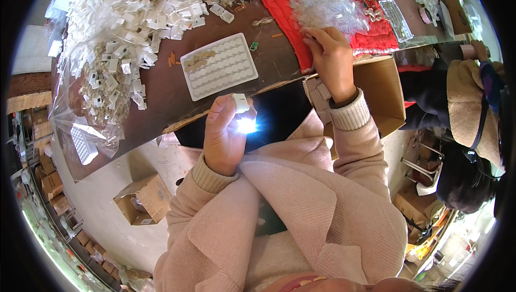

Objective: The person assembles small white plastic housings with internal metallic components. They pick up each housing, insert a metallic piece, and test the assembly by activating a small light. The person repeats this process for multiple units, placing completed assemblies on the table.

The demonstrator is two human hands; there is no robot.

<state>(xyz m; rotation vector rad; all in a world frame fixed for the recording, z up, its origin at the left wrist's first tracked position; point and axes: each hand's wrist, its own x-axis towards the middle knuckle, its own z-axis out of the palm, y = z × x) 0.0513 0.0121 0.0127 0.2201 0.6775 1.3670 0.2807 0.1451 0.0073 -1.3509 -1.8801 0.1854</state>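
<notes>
A: Containers, quick?
B: White tray (228, 69) on the brown table (164, 93), tan discs (198, 61) in its far-left cups. Grey tray (396, 20) far right, contents too small to tell. Open cardboard box (384, 85) near right, pale pieces (319, 94) at its left side. Another carton (148, 200) on the floor, near left; something inside, unclear.
A: Hands?
B: Left hand (221, 136) pinches a white plastic piece (240, 102) just near of the white tray. Right hand (334, 58) is at the near edge of the clear plastic pile (329, 8) on the red cloth (290, 23); fingers drawn in, can't tell if they grip anything.
A: Around?
B: Big heap of white parts (121, 12) far left, orange bits (172, 59) left of the white tray, green part (253, 46) at its right.
A: In the way?
B: Bright light (246, 125) washes out the left fingertips; right sleeve (350, 110) covers some of the box.
</notes>
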